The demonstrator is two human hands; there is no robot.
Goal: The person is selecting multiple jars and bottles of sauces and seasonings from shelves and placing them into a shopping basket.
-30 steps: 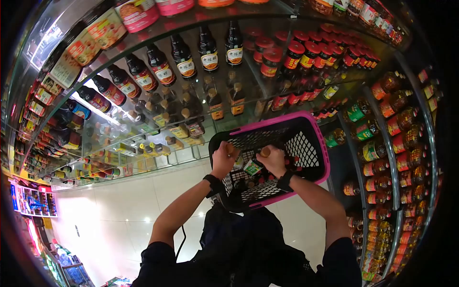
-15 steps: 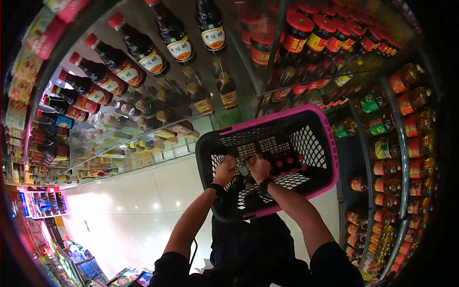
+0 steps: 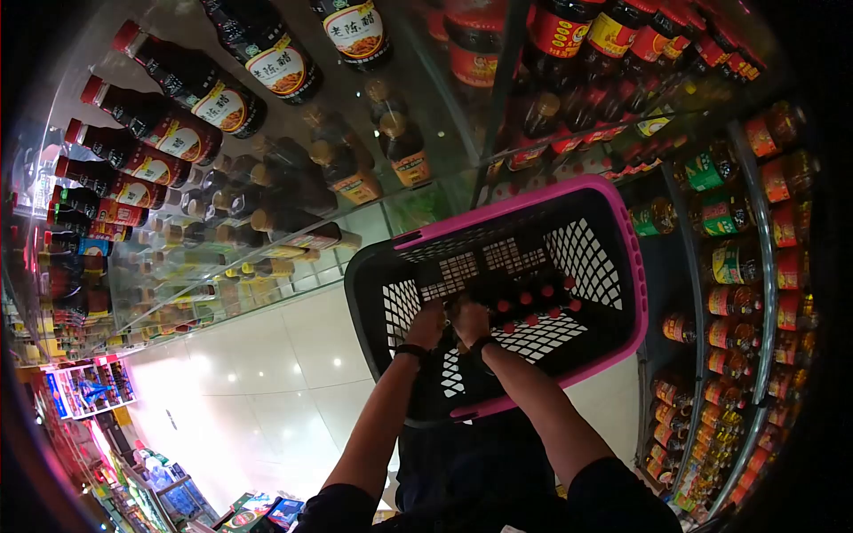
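Both hands reach down into a black mesh basket [image 3: 418, 240] with a pink rim. Inside it, on the left side, my left hand [image 3: 428, 325] has its fingers curled and pointing down. Close beside it, my right hand [image 3: 469, 322] is also curled. What either hand holds is too dark and small to make out. Several red-capped bottles [image 3: 527, 306] stand in the basket, right of my right hand. A dark band circles each wrist.
Glass shelves [image 3: 342, 209] with dark sauce bottles [image 3: 284, 71] rise beyond the basket at the upper left. Red-lidded jars [image 3: 564, 31] stand upper right. Oil bottles [image 3: 733, 262] line the right shelves. Pale tiled floor [image 3: 275, 373] shows below left.
The shelves have shifted up and left in view, and the basket looks slightly larger. My hands have drawn closer together inside it.
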